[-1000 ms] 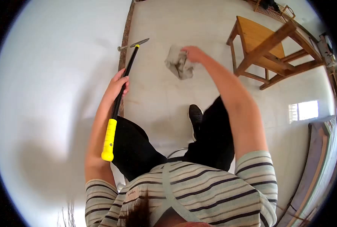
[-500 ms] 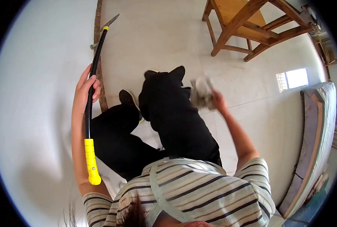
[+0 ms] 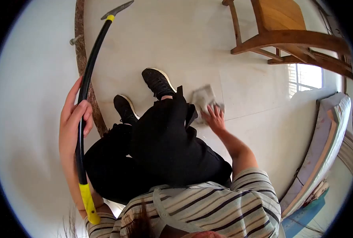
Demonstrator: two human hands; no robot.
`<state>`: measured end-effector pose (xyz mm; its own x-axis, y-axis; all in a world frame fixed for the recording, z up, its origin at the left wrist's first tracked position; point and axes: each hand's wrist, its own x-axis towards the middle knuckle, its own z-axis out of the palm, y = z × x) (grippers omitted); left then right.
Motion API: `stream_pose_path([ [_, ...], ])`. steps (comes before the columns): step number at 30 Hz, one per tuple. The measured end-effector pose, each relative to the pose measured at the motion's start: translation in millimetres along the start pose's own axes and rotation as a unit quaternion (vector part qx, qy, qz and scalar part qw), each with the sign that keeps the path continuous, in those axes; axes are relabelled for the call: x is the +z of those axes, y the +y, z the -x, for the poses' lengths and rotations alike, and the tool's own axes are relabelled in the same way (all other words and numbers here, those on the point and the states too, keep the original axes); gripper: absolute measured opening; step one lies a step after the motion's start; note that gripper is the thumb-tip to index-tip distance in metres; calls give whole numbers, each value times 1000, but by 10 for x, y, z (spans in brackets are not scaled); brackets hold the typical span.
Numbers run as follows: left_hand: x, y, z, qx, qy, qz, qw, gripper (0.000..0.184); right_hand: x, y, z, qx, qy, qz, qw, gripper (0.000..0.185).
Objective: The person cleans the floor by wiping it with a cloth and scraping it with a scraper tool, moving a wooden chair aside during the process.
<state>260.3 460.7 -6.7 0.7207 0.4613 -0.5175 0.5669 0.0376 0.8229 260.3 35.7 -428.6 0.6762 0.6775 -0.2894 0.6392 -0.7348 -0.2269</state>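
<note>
At the left, my left hand (image 3: 75, 121) is closed around a long tool with a curved black shaft (image 3: 90, 67). The tool has a yellow grip (image 3: 87, 200) at its near end and a pointed grey metal head (image 3: 119, 10) at the far end. A grey, rumpled cloth (image 3: 203, 96) lies on the floor beside my legs. Over its near edge rests my right hand (image 3: 215, 119), fingers spread and stretched out on the cloth. My bent legs in black trousers (image 3: 160, 146) and dark shoes (image 3: 158, 82) are between the two hands.
A wooden chair (image 3: 287, 37) stands at the upper right. Along the right side leans a mattress-like padded slab (image 3: 327, 131). A white wall (image 3: 33, 99) with a brown skirting strip (image 3: 80, 43) runs down the left, where a small doorstop-like knob (image 3: 75, 39) sticks out.
My right hand has gone from gripping the bunched cloth to lying spread on it, lower in view. The view has shifted, my legs have changed position, and the tool sits further left.
</note>
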Motion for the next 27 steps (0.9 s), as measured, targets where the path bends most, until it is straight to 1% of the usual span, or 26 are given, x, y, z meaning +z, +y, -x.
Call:
stream_pose_path([
  [2,-44,-45,-52,12,9,-15,1000,51,-116,16,-843,-21,56,64,996,53],
  [3,-12,-34,-42,12,26,-8,1000,52,-263,-10,-1296,9,57,74,996,51],
  [4,-23,-41,-82,6,28,-9,1000,52,-368,9,-1763,27,103,81,991,52],
  [6,-47,-42,-106,9,25,-6,1000,53,-642,59,-2662,88,102,42,990,54],
  [7,-70,-41,-135,6,28,-9,1000,53,-760,139,-3067,99,93,44,990,54],
  [9,-115,-28,-211,12,22,-10,1000,53,-1178,205,-3702,160,74,-77,981,55],
  [10,-131,-14,-238,6,25,-11,1000,53,-1328,179,-3743,156,69,-80,982,55],
  [12,-150,-7,-285,15,65,-2,998,53,-1551,192,-3780,118,234,-188,946,54],
  [13,-192,-7,-307,26,64,-16,997,53,-1581,116,-3540,72,295,-156,940,53],
  [15,-259,68,-362,27,66,-11,997,53,-1403,58,-2931,3,285,-68,956,53],
  [16,-306,93,-395,26,66,-12,997,54,-1098,30,-2555,20,229,-49,972,55],
  [17,-338,85,-435,29,64,-8,997,54,-780,49,-2104,-24,186,-29,982,58],
  [18,-362,90,-464,31,65,-5,997,54,-695,-80,-1653,-54,137,-10,989,61],
  [19,-383,87,-493,24,68,-5,997,54,-517,-199,-1204,4,5,-109,994,57],
  [20,-406,77,-520,16,70,-5,997,54,-647,-390,-922,91,-28,-288,953,49],
  [21,-411,71,-535,14,72,-4,997,54,-275,-328,-640,3,17,-200,980,43],
  [22,-409,66,-556,7,68,-16,998,54,-302,-356,-663,18,-22,-171,985,40],
  [24,-384,29,-612,-6,64,-29,997,55,-235,-308,-1085,-20,-10,-40,999,38],
  [25,-377,25,-605,-14,62,-29,998,55,-398,-355,-1436,-25,-33,-6,999,42],
  [26,-370,7,-605,-19,61,-26,998,55,-308,-252,-1805,-62,21,28,997,48],
  [27,-363,-9,-613,-23,61,-24,998,55,-479,-243,-2219,-71,36,61,995,52],
])
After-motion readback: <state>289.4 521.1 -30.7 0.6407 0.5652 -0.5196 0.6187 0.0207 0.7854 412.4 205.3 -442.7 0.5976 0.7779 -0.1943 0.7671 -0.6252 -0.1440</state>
